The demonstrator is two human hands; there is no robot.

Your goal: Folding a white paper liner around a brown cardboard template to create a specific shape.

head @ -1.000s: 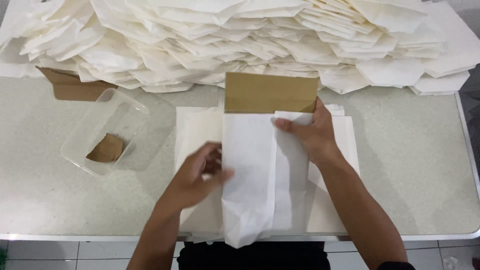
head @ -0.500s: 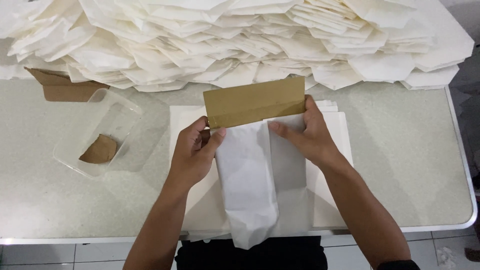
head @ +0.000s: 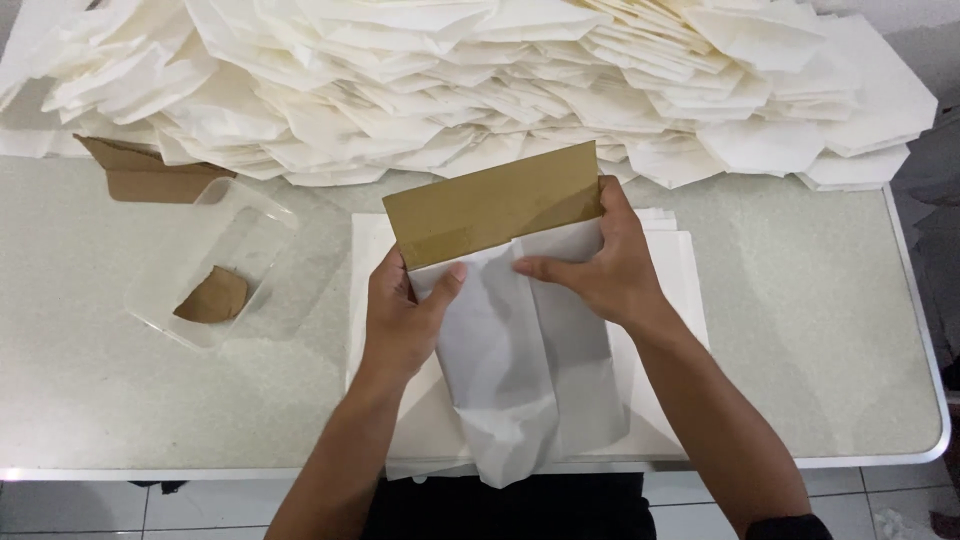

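Left fingers: the left hand [head: 400, 320] grips the left edge of the white paper sheet [head: 520, 370]; the thumb [head: 445, 285] presses on the sheet's front face, the other fingers are curled behind it and hidden.
Right fingers: the right hand [head: 600, 265] closes on the sheet's upper right part; the thumb [head: 545, 268] lies flat across the front, pointing toward the left of the frame, and the fingers wrap behind the right end of the brown cardboard strip [head: 495, 205].
Sheet position: centre of the frame, between the two hands, folded lengthwise, its crumpled lower end hanging past the near table edge.
Cardboard position: directly above both thumbs, lying across the top of the sheet, tilted with its right end higher.
Left arm pose: forearm enters from the bottom centre-left and rises toward the centre; wrist straight, back of the hand toward the camera.
Right arm pose: forearm enters from the lower right and angles up-left; back of the hand toward the camera.
Underlay: a flat stack of white sheets [head: 680, 300] lies on the pale table [head: 820, 330] beneath the hands.
Background: a large heap of folded white paper pieces [head: 500, 80] fills the top of the frame.
Left side: a clear plastic tray [head: 250, 230] holds a brown cardboard scrap [head: 212, 297]; another brown cardboard piece [head: 150, 178] lies at the upper left, partly under the heap.
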